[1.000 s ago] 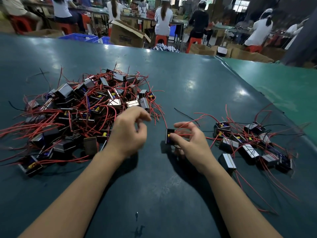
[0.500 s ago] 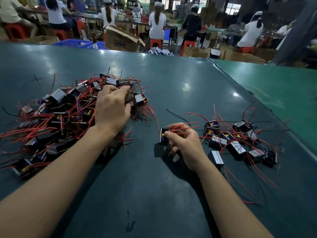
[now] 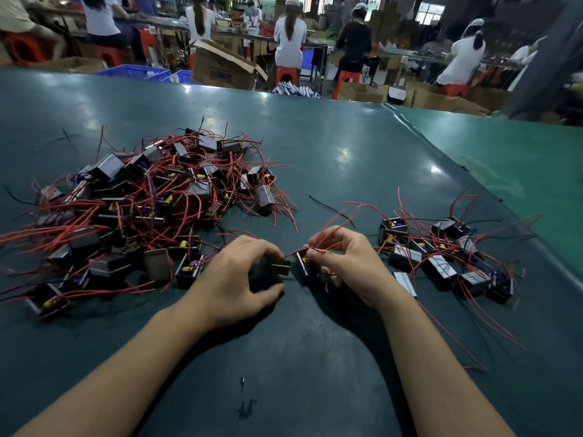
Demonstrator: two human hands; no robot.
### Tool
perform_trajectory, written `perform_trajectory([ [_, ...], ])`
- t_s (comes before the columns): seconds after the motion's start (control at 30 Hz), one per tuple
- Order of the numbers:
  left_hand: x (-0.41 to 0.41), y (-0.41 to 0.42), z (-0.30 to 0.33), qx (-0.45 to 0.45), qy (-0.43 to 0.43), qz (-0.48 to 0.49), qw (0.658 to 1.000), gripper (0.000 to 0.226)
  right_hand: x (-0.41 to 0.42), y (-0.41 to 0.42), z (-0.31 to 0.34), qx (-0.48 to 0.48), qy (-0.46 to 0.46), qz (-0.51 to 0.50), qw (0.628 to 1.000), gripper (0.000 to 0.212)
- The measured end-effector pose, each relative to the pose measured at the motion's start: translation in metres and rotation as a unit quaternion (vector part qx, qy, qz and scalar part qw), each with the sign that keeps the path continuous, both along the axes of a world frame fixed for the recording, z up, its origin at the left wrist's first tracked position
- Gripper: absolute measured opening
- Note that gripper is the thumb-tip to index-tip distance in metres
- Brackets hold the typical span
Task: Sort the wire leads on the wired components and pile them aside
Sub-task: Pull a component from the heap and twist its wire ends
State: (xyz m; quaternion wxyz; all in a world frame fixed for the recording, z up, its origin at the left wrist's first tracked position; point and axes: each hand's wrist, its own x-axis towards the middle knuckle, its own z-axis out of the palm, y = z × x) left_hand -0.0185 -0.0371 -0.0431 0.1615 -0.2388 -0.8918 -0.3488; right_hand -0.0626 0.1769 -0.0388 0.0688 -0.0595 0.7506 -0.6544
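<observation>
- A small black block (image 3: 281,267) is gripped by the left hand (image 3: 235,274), at its curled fingertips.
- A second block (image 3: 302,262) and its red wires (image 3: 328,236) are pinched by the right hand (image 3: 344,263).
- Both are held over a dark green table (image 3: 315,357), between a big tangled heap (image 3: 142,209) and a small pile (image 3: 448,257).
- Seated workers (image 3: 288,36) are seen behind.

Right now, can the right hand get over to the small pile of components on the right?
Probably yes. The right hand sits just left of the small pile with only bare mat and loose red leads between them, though it already grips a component.
</observation>
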Motion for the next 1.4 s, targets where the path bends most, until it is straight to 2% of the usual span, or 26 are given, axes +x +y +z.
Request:
perform_trajectory([
  [0.13, -0.001, -0.001, 0.002, 0.099, -0.003, 0.02, 0.995, 0.023, 0.002, 0.001, 0.005, -0.024, 0.002, 0.017, 1.0, 0.012],
  [0.23, -0.001, -0.003, 0.003, 0.081, 0.005, 0.025, 0.996, 0.022, 0.001, 0.002, 0.008, -0.028, 0.0, 0.005, 1.0, 0.009],
  [0.33, -0.002, -0.003, 0.001, 0.057, 0.052, -0.017, 0.997, 0.009, 0.002, 0.004, 0.009, -0.011, -0.017, 0.023, 1.0, 0.015],
  [0.43, -0.003, -0.005, 0.0, 0.1, 0.034, -0.012, 0.994, 0.01, 0.002, 0.005, 0.011, -0.003, -0.018, 0.029, 0.999, 0.017],
  [0.67, -0.004, -0.003, 0.001, 0.15, 0.013, 0.024, 0.988, 0.009, 0.003, 0.005, 0.013, -0.078, -0.03, 0.041, 0.996, 0.039],
  [0.77, -0.003, -0.005, 0.001, 0.162, 0.006, 0.039, 0.986, 0.01, 0.002, 0.004, 0.013, -0.07, -0.018, 0.05, 0.996, 0.037],
  [0.93, -0.001, 0.001, 0.002, 0.051, 0.119, 0.023, 0.991, 0.013, 0.002, -0.003, 0.011, 0.056, 0.081, -0.007, 0.995, 0.017],
  [1.0, -0.002, -0.001, 0.002, 0.029, 0.092, 0.027, 0.995, 0.023, 0.001, -0.004, 0.009, 0.081, 0.106, -0.026, 0.991, 0.016],
  [1.07, -0.002, -0.004, 0.003, 0.038, 0.015, 0.052, 0.998, 0.034, 0.0, -0.002, 0.008, 0.098, 0.109, -0.046, 0.988, 0.018],
  [1.13, -0.002, -0.004, 0.003, 0.037, -0.022, 0.055, 0.998, 0.038, 0.0, -0.001, 0.009, 0.098, 0.1, -0.057, 0.988, 0.017],
  [1.23, -0.001, 0.0, -0.001, 0.009, -0.003, 0.017, 1.0, 0.019, 0.002, -0.003, 0.011, 0.075, 0.091, -0.039, 0.992, 0.019],
  [1.3, 0.001, 0.001, -0.002, 0.015, 0.001, 0.005, 1.0, 0.023, 0.004, -0.006, 0.012, 0.084, 0.095, -0.016, 0.992, 0.024],
  [1.4, 0.0, 0.002, 0.003, -0.029, 0.082, 0.016, 0.996, 0.029, 0.007, -0.008, 0.015, 0.052, 0.078, 0.012, 0.995, 0.029],
])
